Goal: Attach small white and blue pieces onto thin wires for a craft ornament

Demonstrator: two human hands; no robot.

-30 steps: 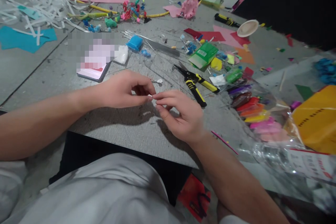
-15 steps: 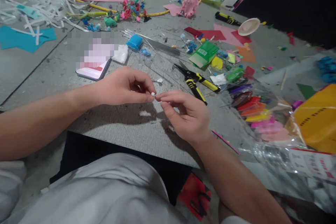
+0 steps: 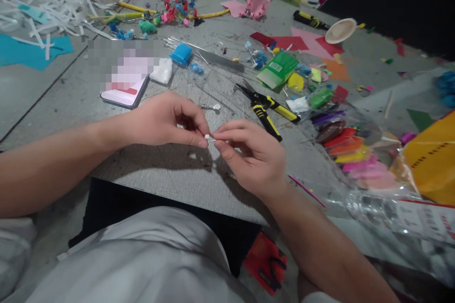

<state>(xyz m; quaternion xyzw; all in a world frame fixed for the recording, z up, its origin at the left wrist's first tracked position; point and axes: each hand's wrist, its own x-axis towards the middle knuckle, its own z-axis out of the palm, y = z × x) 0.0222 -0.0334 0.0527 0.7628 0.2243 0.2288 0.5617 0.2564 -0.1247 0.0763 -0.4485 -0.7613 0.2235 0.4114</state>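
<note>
Low over the grey tabletop [image 3: 177,165], both hands meet at their fingertips. My left hand [image 3: 165,120] pinches a small white lump of clay [image 3: 207,137] between thumb and index finger. Closed in a pinch just to its right, my right hand [image 3: 250,154] holds a thin pale wire [image 3: 212,140] beside the lump; whether the two are joined is too small to tell. Behind the fingers lies a wire with a white tip [image 3: 216,107]. Black-and-yellow pliers [image 3: 265,109] rest with handles spread beyond my right hand.
A phone [image 3: 124,90], a white clay packet [image 3: 162,71] and a blue clay packet [image 3: 181,55] lie beyond my left hand. Colored clay packs [image 3: 344,147] and a clear bottle [image 3: 373,210] are at right. White paper strips [image 3: 60,4] heap at far left.
The white lump and the fingertips around it have dipped slightly, and my right fingertips have shifted a little left. Both hands keep their pinch.
</note>
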